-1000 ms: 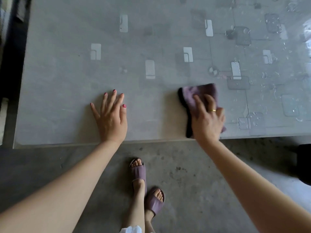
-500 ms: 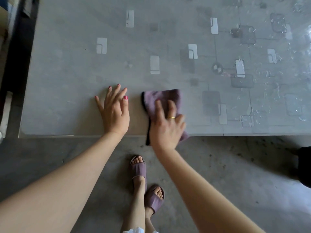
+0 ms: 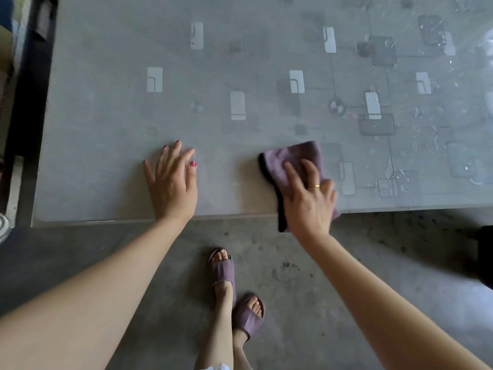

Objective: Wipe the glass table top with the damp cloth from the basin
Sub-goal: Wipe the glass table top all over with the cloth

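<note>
The glass table top (image 3: pixel 106 145) fills the upper part of the head view, grey with pale rectangles showing through. A purple cloth (image 3: pixel 293 158) with a dark edge lies at the table's near edge, partly hanging over it. My right hand (image 3: pixel 306 198) presses flat on the cloth with straight fingers. My left hand (image 3: pixel 170 182) rests flat on the glass to the left of the cloth, fingers spread, a hand's width away from it. Water drops (image 3: pixel 426 124) cover the glass on the right. No basin is in view.
The table's near edge (image 3: pixel 106 221) runs across the middle of the view, its left corner at the far left. My feet in purple sandals (image 3: pixel 224 273) stand on the concrete floor below. A dark object (image 3: pixel 484 255) sits at the right border.
My right hand swept the cloth left until it came next to my left hand, then back right to about where it started. My left hand stayed planted on the glass.
</note>
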